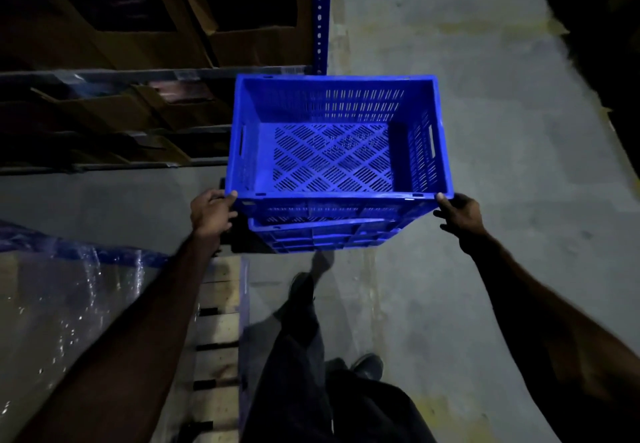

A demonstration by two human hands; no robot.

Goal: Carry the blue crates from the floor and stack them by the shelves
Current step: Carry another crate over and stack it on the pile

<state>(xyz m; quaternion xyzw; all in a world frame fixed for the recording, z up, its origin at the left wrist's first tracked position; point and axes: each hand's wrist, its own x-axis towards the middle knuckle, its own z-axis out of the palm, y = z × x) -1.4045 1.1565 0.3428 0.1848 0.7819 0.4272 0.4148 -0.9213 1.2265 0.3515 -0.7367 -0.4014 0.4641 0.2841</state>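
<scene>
- We're gripping the top crate [337, 138] at its near corners, left hand [211, 210] and right hand [462, 216] curled round the rim.
- It's sitting on a stack [325, 235] right beside the shelves [138, 72].

Bare forearms, dark trousers [294, 373] and dark shoes [367, 366].
</scene>
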